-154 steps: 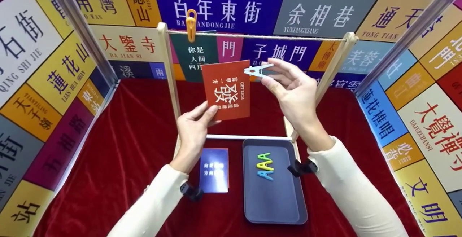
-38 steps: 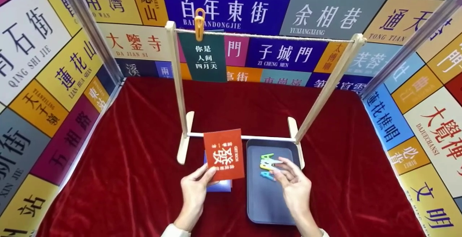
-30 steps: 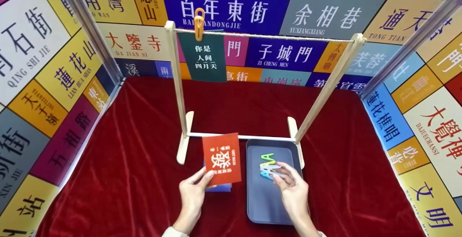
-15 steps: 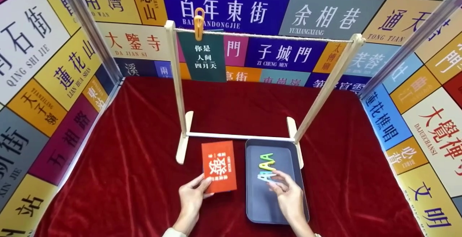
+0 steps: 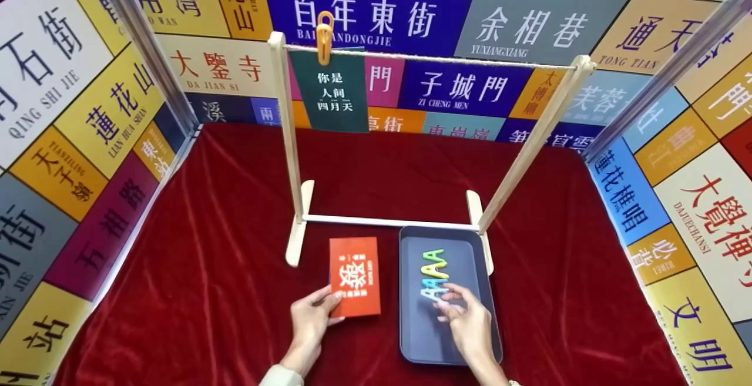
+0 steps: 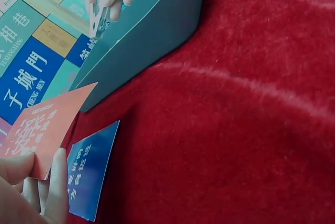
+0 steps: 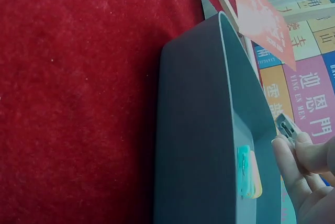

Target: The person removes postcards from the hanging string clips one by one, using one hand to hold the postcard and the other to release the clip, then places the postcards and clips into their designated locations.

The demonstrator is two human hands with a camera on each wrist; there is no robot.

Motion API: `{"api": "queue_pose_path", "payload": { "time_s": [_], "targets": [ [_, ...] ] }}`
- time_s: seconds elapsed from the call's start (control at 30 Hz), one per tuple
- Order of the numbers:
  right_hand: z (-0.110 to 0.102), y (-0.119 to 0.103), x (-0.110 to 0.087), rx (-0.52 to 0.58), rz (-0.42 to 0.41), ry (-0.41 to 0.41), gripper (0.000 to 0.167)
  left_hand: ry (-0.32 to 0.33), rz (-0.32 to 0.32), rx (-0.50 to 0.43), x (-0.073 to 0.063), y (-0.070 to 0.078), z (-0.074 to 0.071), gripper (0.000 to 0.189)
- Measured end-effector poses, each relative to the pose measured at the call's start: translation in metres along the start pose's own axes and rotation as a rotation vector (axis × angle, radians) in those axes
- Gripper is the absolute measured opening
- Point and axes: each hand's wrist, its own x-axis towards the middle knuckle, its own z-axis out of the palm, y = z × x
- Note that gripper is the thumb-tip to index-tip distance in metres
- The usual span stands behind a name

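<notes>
In the head view my left hand [image 5: 311,318] pinches the lower left edge of a red card [image 5: 355,277] with white characters. The left wrist view shows a blue card [image 6: 91,169] on the cloth below it, with a gap between; from above, the red card hides the blue one. My right hand [image 5: 470,318] is over a dark grey tray [image 5: 443,339], thumb and fingertips pinching a pale clothespin [image 7: 285,125] above the tray floor. Green [image 5: 433,254], yellow [image 5: 433,270] and blue clothespins lie in a column in the tray, the blue partly covered by the pale one.
A wooden frame [image 5: 529,145] with a rope [image 5: 446,60] stands behind the tray. An orange clothespin [image 5: 324,39] holds a dark green card [image 5: 329,101] at the rope's left end. Red velvet cloth [image 5: 194,245] covers the table, and printed panels [image 5: 364,7] surround it.
Both hands have come down from near the rope, where the pale clothespin was at the red card's edge. During the last second the card sank over the blue card; the clothespin moved nearer along the column.
</notes>
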Motion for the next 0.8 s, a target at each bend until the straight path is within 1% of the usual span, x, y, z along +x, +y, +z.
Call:
{"api": "queue_pose_path", "payload": {
  "time_s": [0.07,0.17,0.37,0.57,0.7,0.8],
  "targets": [
    [-0.001,0.001,0.001,-0.016,0.014,-0.001,0.039,0.003,-0.001,0.011,0.003,0.001,-0.002,0.04],
    [-0.001,0.003,0.002,-0.07,0.027,0.004,0.039,0.006,0.0,0.037,0.008,0.001,-0.005,0.04],
    [0.0,0.008,0.005,-0.196,0.016,0.021,0.037,-0.011,-0.006,0.087,0.016,0.0,-0.008,0.039],
    [0.001,0.013,0.006,-0.236,0.02,0.009,0.036,-0.006,-0.007,0.138,0.022,-0.002,-0.008,0.038],
    [0.003,0.015,0.007,-0.252,0.01,0.012,0.034,0.02,0.012,0.201,0.024,-0.003,-0.007,0.034],
    [0.005,0.017,0.008,-0.28,-0.008,0.02,0.033,0.056,0.053,0.291,0.025,-0.003,-0.007,0.031]
  ]
}}
